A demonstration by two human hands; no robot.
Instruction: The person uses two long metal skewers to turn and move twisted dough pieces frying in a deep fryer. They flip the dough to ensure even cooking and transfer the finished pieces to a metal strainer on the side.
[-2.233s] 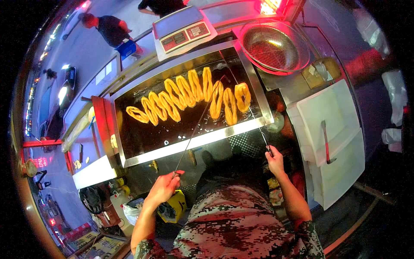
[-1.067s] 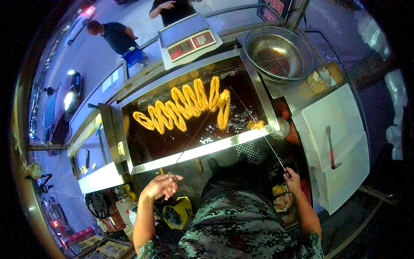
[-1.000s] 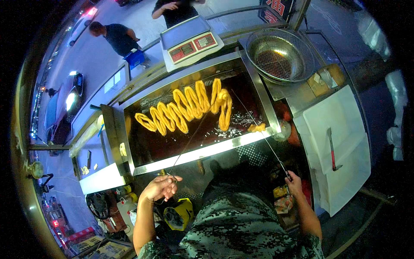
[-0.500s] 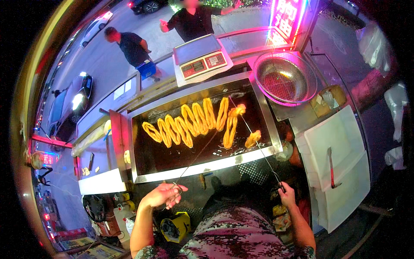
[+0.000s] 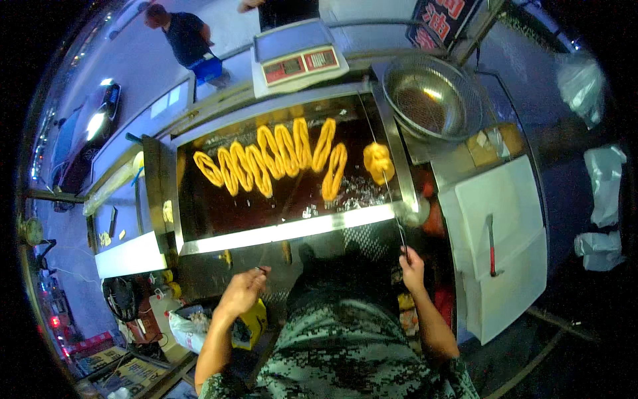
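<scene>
My right hand [image 5: 413,268] is closed around the handle of a long thin metal skewer [image 5: 401,231], which reaches up across the frying vat [image 5: 312,229]. The skewer crosses a bunched golden piece of fried dough [image 5: 377,159] at the vat's right side. Left of it, several long looped fried dough rings [image 5: 284,151] float side by side in dark oil, with one ring [image 5: 334,171] nearer me. My left hand [image 5: 244,290] is closed in front of the vat's near rim. A small dark end shows at its fingertips; the rest of what it holds cannot be made out.
Beyond the vat stands a weighing scale [image 5: 296,63]. A wire-mesh strainer basket [image 5: 432,96] sits at the back right. White trays [image 5: 495,246] carry a red-handled tool [image 5: 492,249]. Two people stand past the counter, one a person in dark clothes [image 5: 183,40].
My left hand has drawn back and closed; its thin rod no longer shows over the vat. Near the right skewer, the separate small dough pieces now appear as one bunch. The sign's glow has dimmed.
</scene>
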